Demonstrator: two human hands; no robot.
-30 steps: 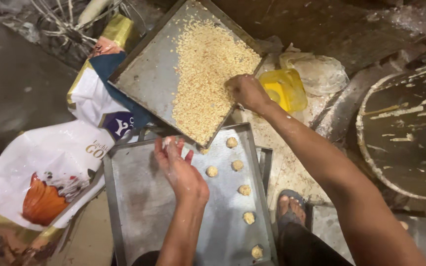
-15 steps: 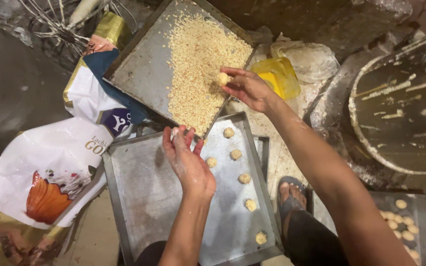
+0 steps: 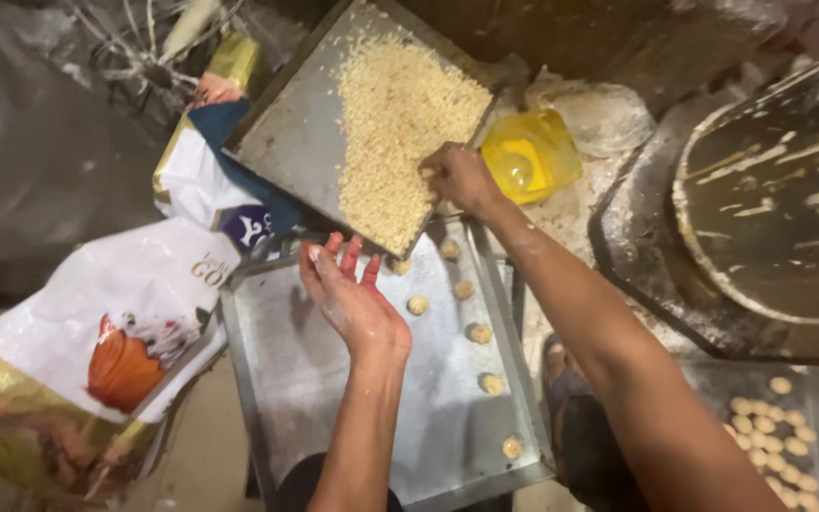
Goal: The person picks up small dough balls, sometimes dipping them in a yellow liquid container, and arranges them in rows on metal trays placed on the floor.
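My left hand [image 3: 351, 296] hovers open, palm up and dusted with flour, over the upper left of a flat metal baking tray [image 3: 315, 408]. Several small crumb-coated dough balls [image 3: 480, 333] lie in a line down that tray's right side. My right hand [image 3: 457, 176] reaches to the lower right edge of a tilted metal tray [image 3: 282, 142], fingers curled down into its heap of pale crumbs [image 3: 391, 123]. Whatever those fingers hold is hidden.
A yellow plastic container [image 3: 533, 156] sits just right of my right hand. A white printed bag [image 3: 125, 313] lies at the left. A large round dark pan [image 3: 770, 209] stands at the right, with another tray of dough balls [image 3: 774, 427] below it. A sandalled foot [image 3: 566, 379] rests beside the flat tray.
My right hand, which had lifted off the crumbs holding a small ball, has gone back down into the crumb heap. My left hand has opened wider over the flat tray.
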